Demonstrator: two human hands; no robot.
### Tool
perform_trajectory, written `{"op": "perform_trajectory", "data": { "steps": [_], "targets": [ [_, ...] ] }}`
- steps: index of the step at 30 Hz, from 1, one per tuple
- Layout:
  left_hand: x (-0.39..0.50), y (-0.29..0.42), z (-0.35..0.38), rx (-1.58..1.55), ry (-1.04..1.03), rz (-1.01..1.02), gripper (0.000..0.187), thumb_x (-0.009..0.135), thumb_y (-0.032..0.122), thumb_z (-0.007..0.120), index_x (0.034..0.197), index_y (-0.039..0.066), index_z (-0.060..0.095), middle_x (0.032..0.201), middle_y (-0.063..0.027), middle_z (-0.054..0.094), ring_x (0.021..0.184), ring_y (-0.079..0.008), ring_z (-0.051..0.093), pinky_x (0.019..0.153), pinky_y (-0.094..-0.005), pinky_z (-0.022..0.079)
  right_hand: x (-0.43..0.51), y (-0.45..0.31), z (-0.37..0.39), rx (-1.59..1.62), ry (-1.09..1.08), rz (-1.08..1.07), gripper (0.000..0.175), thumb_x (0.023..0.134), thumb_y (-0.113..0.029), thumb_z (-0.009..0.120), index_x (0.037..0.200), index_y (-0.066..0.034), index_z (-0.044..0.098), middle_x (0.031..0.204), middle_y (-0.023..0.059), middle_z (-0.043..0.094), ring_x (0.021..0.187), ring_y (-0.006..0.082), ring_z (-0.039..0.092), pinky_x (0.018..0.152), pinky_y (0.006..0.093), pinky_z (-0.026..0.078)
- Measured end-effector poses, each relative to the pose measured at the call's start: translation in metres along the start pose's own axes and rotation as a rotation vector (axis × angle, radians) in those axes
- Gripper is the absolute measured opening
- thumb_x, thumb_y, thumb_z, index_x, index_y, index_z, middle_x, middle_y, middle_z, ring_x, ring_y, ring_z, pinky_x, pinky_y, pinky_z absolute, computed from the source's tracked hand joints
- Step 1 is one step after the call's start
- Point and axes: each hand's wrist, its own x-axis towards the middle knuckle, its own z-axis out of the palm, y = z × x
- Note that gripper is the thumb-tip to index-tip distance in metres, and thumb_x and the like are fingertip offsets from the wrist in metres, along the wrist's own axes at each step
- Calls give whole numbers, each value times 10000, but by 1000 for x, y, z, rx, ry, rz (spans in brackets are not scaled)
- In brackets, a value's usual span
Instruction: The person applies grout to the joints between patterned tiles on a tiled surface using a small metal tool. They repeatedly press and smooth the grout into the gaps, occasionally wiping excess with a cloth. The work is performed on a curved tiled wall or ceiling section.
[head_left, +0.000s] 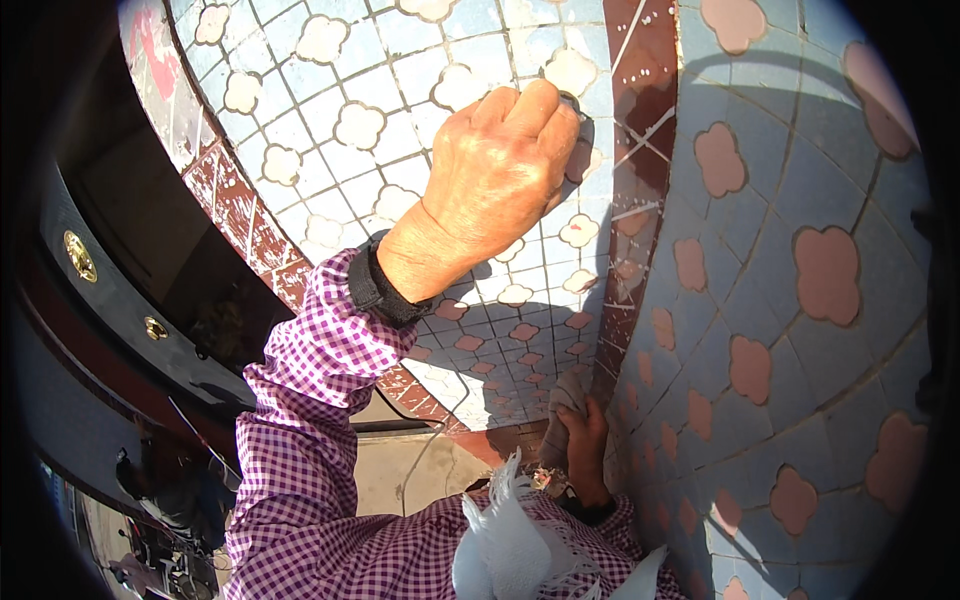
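Note:
My left hand (499, 169), with a black band at the wrist and a checked purple sleeve, is curled against the sunlit tiled surface (405, 75). Its fingers are bent under, so whether they hold something small is hidden. Lower down, in shade, my right hand (589, 446) grips a greyish cloth (559, 420) near the corner where the tiles meet the dark red border (630, 195). The tiles are pale blue with white and pink flower-shaped insets and dark joints. White smears mark the red border tiles (232, 202).
A blue tiled wall with pink insets (810, 375) rises at the right. At the left is a dark panel with round gold fittings (80, 256). A thin cable (420, 461) hangs below the tiles. A light blue fringed cloth (517, 547) hangs before my chest. Bicycles or similar vehicles stand at lower left.

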Motion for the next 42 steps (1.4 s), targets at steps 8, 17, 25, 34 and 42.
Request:
{"op": "perform_trajectory", "data": {
  "steps": [8, 17, 25, 34, 42],
  "targets": [
    [12, -21, 0, 36, 135, -113, 227, 725, -17, 691, 923, 89, 653, 757, -29, 512, 615, -211, 568, 477, -339, 452, 0, 1, -1, 4, 8, -4, 356, 926, -126, 610, 1244, 31, 589, 1143, 105, 657, 1041, 208, 619, 909, 336, 482],
    [-2, -5, 0, -35, -4, -32, 251, 648, 115, 753, 827, 75, 582, 814, -32, 501, 685, -202, 553, 545, -332, 477, 2, 5, -3, 15, 19, 2, 359, 922, -122, 618, 1250, 23, 590, 1156, 104, 657, 1055, 214, 619, 913, 341, 482],
    [-8, 15, 5, -75, -55, 113, 147, 698, 94, 703, 770, 81, 576, 768, -24, 469, 660, -181, 523, 514, -313, 448, 3, 6, -3, -2, 54, -25, 334, 905, -109, 631, 1190, 63, 600, 1047, 69, 654, 944, 151, 614, 813, 272, 490],
    [-1, 8, 6, 59, 18, 131, 128, 714, 107, 689, 743, 87, 566, 770, -19, 482, 663, -173, 523, 523, -306, 437, 2, 5, -3, 10, 48, -9, 357, 904, -119, 640, 1203, 72, 596, 1044, 70, 653, 945, 153, 611, 816, 273, 485],
    [-6, 5, 6, -8, 24, 27, 122, 708, 108, 681, 767, 75, 580, 780, -19, 487, 666, -172, 514, 513, -302, 428, 5, 6, -3, -40, 56, -9, 356, 907, -129, 646, 1208, 56, 600, 1082, 84, 660, 981, 173, 613, 845, 299, 484]
  ]
}}
